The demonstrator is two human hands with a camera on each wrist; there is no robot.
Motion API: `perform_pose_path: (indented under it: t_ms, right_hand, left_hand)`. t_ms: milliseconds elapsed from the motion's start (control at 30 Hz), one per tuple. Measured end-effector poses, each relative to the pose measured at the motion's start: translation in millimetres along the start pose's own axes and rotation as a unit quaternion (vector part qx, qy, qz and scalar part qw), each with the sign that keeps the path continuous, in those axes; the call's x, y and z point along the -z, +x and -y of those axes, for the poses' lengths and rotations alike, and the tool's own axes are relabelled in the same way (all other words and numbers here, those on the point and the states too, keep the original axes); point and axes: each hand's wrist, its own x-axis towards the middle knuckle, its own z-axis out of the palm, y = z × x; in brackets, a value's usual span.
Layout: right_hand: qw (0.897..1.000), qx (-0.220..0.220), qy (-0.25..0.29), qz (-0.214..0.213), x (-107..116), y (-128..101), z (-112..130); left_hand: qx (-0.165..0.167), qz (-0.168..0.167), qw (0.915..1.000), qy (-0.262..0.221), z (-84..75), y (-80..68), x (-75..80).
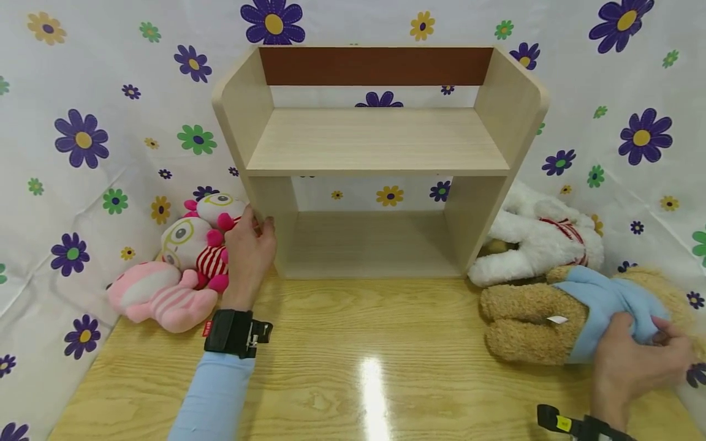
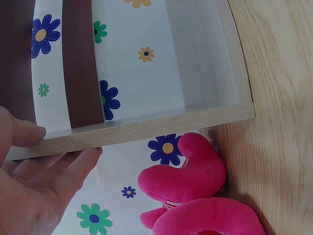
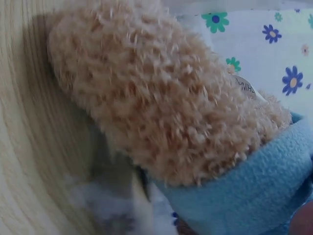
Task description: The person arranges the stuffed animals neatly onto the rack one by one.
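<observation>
The left hand grips the lower front edge of the left side panel of a pale wooden shelf; in the left wrist view the thumb lies on one face of the board and the fingers curl under the other. The shelf stands at the back of a wooden table, both its levels bare. The right hand pinches the light blue garment of a tan teddy bear that lies on its side at the table's right edge, just in front of a white plush dog. A small white tag sticks out of the bear's fur; its print is too blurred to read. Left of the shelf, touching the left hand, lie two big-eyed red-striped dolls and a pink plush. A flowered cloth hangs behind. The red label on the black left wrist strap cannot be read.
</observation>
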Motion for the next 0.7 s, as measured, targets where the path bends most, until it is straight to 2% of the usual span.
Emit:
perform_pose_path:
  t_ms: [67,167,267,400,500,700]
  right_hand:
    - [0.998,0.066,0.01,-0.024,0.3,-2.2,5.1]
    - [0.991,0.132,0.011,-0.035,1.2,-5.0,18.5]
    - [0.986,0.161,0.007,-0.033,-0.1,-4.5,28.9]
    - [0.978,0.205,0.015,-0.027,-6.3,2.1,28.6]
    - [0.968,0.251,0.013,-0.027,-10.5,3.8,32.3]
    - [0.936,0.351,0.004,-0.041,-24.5,7.7,40.8]
  left_hand:
    - [0.0,-0.002,1.0,0.002,0.1,-0.1,0.3]
    - [-0.005,-0.005,0.9999,0.009,0.8,0.1,0.4]
    - [-0.01,-0.009,0.9998,0.013,1.5,0.5,-0.1]
    - [-0.009,-0.01,0.9999,0.009,2.4,0.7,-1.9]
    - [-0.007,-0.008,0.9999,0.008,3.2,0.7,-3.5]
    - [-0.011,-0.014,0.9998,0.009,5.1,0.6,-4.0]
